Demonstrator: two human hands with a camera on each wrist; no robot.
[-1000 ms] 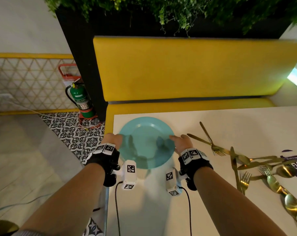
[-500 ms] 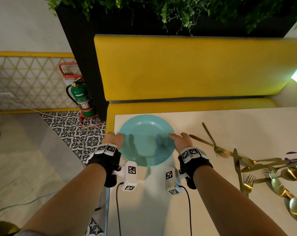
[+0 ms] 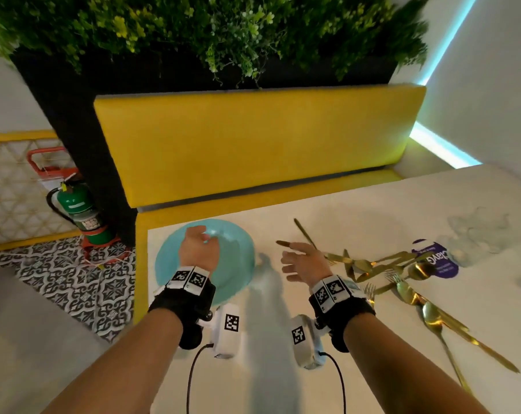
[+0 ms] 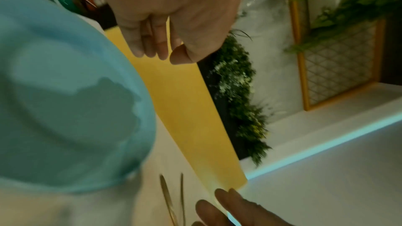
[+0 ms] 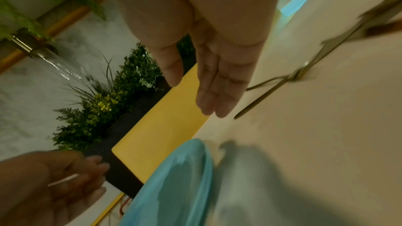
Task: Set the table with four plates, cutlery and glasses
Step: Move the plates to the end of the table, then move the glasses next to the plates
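Observation:
A teal plate lies on the white table at its far left corner. My left hand hovers above the plate, fingers loosely curled, holding nothing. My right hand is off the plate, to its right, fingers straight and empty, close to the gold cutlery. Gold forks, knives and spoons lie scattered at the right, with a long gold spoon nearer me. Clear glasses stand blurred at the far right.
A yellow bench runs behind the table, with a planter of greenery above it. A green fire extinguisher stands on the patterned floor at the left. A purple sticker lies among the cutlery.
Both hands have let go of the plate, which now rests on the table. The left hand lifted over it; the right hand moved right toward the cutlery. The head view swung right.

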